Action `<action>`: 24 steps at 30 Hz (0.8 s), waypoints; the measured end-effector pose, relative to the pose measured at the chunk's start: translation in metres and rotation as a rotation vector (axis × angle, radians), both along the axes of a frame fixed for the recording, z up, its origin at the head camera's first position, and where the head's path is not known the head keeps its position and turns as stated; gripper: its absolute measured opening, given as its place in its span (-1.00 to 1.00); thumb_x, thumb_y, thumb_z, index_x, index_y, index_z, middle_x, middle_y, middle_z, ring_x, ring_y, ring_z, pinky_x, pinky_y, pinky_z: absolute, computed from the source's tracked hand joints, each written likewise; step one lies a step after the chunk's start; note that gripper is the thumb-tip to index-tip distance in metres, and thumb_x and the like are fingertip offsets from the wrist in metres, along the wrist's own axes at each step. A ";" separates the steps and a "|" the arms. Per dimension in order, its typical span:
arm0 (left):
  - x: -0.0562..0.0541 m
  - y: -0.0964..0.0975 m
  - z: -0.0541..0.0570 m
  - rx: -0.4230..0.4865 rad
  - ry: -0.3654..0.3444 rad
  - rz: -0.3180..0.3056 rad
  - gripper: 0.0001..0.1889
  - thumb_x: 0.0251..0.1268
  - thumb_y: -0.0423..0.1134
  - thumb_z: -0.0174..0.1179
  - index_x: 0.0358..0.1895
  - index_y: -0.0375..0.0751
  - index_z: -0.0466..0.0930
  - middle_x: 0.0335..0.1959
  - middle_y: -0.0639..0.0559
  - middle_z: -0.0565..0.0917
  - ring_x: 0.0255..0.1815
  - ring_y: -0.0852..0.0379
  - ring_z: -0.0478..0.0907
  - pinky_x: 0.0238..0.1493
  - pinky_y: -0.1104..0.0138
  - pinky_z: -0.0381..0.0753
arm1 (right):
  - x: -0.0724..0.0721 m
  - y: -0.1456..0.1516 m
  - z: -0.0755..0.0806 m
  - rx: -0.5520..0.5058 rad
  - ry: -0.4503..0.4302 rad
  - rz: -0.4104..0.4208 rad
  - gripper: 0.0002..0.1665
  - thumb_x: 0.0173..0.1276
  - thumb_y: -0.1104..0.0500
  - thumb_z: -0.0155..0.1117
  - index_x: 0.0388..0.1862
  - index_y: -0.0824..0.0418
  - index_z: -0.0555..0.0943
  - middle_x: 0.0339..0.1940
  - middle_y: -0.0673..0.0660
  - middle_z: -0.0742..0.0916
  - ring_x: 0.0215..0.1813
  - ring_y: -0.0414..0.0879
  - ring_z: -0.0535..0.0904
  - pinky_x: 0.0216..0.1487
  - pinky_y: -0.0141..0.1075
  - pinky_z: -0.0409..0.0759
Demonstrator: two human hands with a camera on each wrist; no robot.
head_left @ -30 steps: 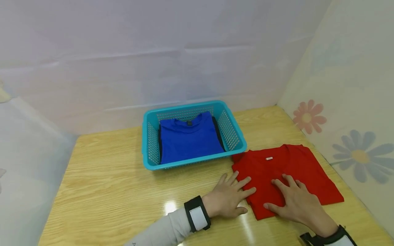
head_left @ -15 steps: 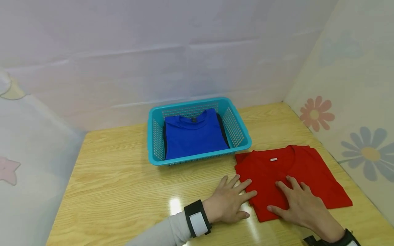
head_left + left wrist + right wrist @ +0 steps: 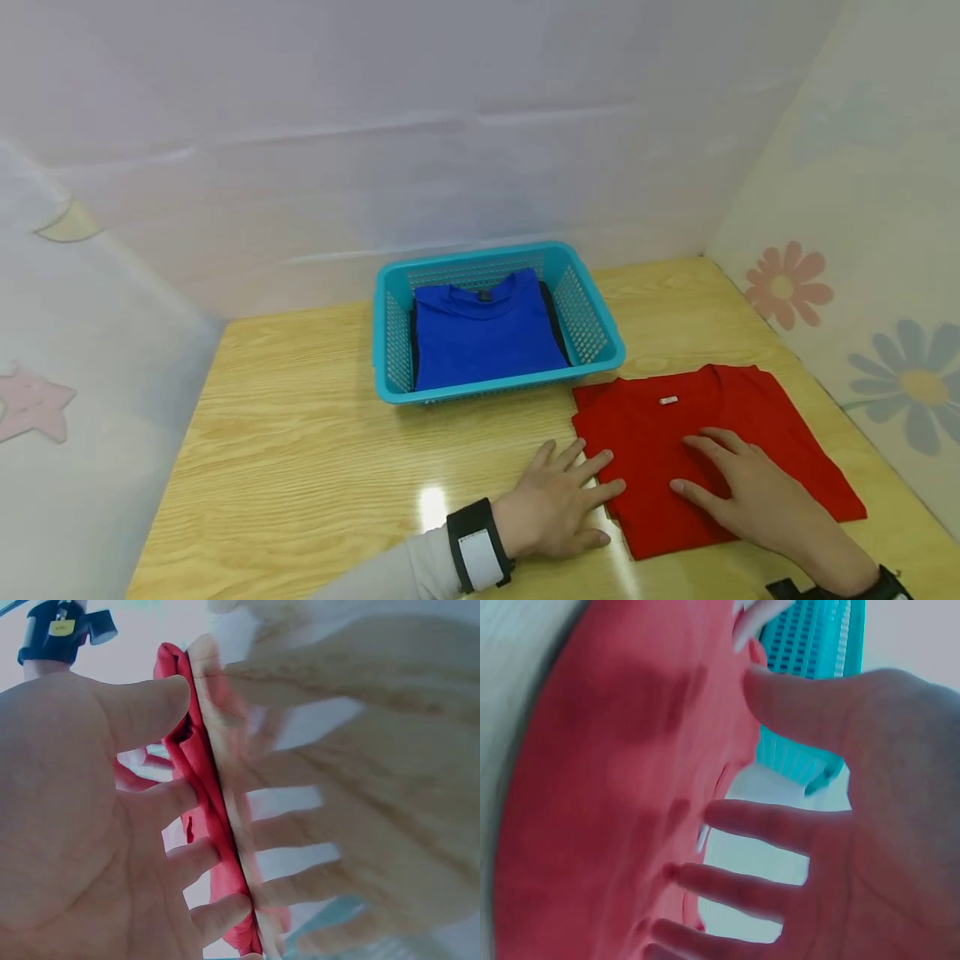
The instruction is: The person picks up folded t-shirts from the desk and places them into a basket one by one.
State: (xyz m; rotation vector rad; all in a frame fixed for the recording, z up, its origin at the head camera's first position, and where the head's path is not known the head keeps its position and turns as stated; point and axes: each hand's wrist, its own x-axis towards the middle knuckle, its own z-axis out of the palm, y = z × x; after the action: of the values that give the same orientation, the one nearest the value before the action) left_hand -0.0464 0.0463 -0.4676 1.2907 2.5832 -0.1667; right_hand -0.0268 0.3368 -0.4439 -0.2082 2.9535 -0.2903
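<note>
A folded red shirt [image 3: 645, 450] lies at the right of the wooden table, its small white label near the neckline. My left hand [image 3: 558, 504] has its fingers spread, with the fingertips at the shirt's left edge. In the left wrist view, the fingers of that hand [image 3: 112, 802] touch the folded edge of the red cloth. Above the middle of the shirt is my right hand [image 3: 765, 492], fingers loosely bent and holding nothing. The right wrist view has fingertips of the right hand [image 3: 840, 840] at or just over the red fabric; contact is hard to tell.
A turquoise plastic basket [image 3: 498, 390] stands behind the shirt, its right front corner close to it. Inside lie a folded blue shirt [image 3: 487, 337] and something black under it. Pale walls with printed flowers border the table [image 3: 300, 450].
My right hand has shifted slightly right and its fingers look less spread. My left hand stays at the shirt's edge. The head view has turned a little to the left.
</note>
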 end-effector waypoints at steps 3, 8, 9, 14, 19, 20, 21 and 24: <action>0.002 -0.001 0.001 0.002 -0.005 -0.003 -0.26 0.54 0.48 -0.07 0.70 0.58 0.01 0.79 0.30 -0.05 0.80 0.01 -0.06 0.69 -0.02 0.18 | -0.007 0.016 -0.003 -0.023 0.048 -0.017 0.02 0.32 -0.39 0.48 0.43 0.36 0.53 0.41 0.60 0.49 0.29 0.60 0.45 0.10 0.53 0.55; 0.004 -0.007 -0.001 0.043 -0.020 -0.004 -0.28 0.56 0.44 -0.05 0.70 0.55 0.06 0.78 0.29 -0.02 0.80 0.01 -0.04 0.67 -0.02 0.21 | -0.022 0.049 -0.016 -0.024 0.085 -0.069 0.07 0.35 -0.32 0.48 0.50 0.42 0.40 0.48 0.68 0.32 0.36 0.70 0.22 0.20 0.68 0.32; 0.004 -0.008 -0.002 0.054 -0.031 -0.004 -0.29 0.57 0.43 -0.04 0.70 0.54 0.07 0.78 0.29 -0.02 0.80 0.01 -0.04 0.67 -0.03 0.22 | -0.024 0.055 -0.019 -0.021 0.084 -0.078 0.08 0.34 -0.31 0.49 0.50 0.42 0.38 0.49 0.69 0.29 0.36 0.72 0.19 0.20 0.70 0.29; 0.003 -0.015 -0.003 0.080 -0.094 -0.004 -0.30 0.59 0.40 -0.03 0.70 0.54 0.06 0.79 0.30 -0.05 0.81 0.03 -0.08 0.68 -0.04 0.21 | -0.030 0.070 -0.033 -0.015 0.087 -0.088 0.13 0.24 -0.32 0.53 0.52 0.37 0.35 0.51 0.67 0.24 0.35 0.76 0.15 0.15 0.71 0.30; -0.001 -0.021 -0.002 0.090 -0.131 0.011 -0.30 0.60 0.38 -0.03 0.70 0.53 0.06 0.79 0.31 -0.08 0.81 0.03 -0.11 0.70 -0.06 0.16 | -0.037 0.068 -0.036 -0.016 0.106 -0.082 0.13 0.23 -0.37 0.51 0.51 0.32 0.37 0.52 0.62 0.24 0.32 0.74 0.19 0.06 0.65 0.38; -0.001 -0.022 -0.001 0.098 -0.137 0.016 -0.30 0.59 0.37 -0.01 0.70 0.52 0.08 0.79 0.31 -0.07 0.81 0.02 -0.11 0.69 -0.06 0.16 | -0.037 0.067 -0.035 -0.014 0.106 -0.082 0.13 0.23 -0.37 0.51 0.51 0.31 0.37 0.52 0.61 0.24 0.31 0.75 0.19 0.05 0.65 0.38; -0.001 -0.023 -0.001 0.103 -0.139 0.019 -0.30 0.59 0.36 0.00 0.70 0.51 0.10 0.79 0.30 -0.06 0.81 0.01 -0.10 0.69 -0.06 0.17 | -0.038 0.066 -0.035 -0.012 0.106 -0.081 0.13 0.22 -0.38 0.51 0.51 0.31 0.37 0.52 0.61 0.24 0.31 0.75 0.19 0.04 0.65 0.38; 0.001 -0.025 -0.001 0.114 -0.120 0.022 -0.31 0.58 0.36 0.03 0.69 0.48 0.16 0.78 0.28 -0.01 0.80 -0.04 -0.04 0.68 -0.06 0.20 | -0.037 0.062 -0.035 -0.007 0.109 -0.086 0.13 0.20 -0.39 0.52 0.49 0.30 0.38 0.50 0.61 0.25 0.28 0.76 0.18 0.00 0.64 0.38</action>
State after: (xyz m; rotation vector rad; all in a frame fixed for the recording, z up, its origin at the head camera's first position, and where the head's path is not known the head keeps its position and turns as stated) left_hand -0.0454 0.0217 -0.4681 1.2684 2.5355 0.0620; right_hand -0.0641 0.3993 -0.4790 -0.1005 3.0748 -0.3102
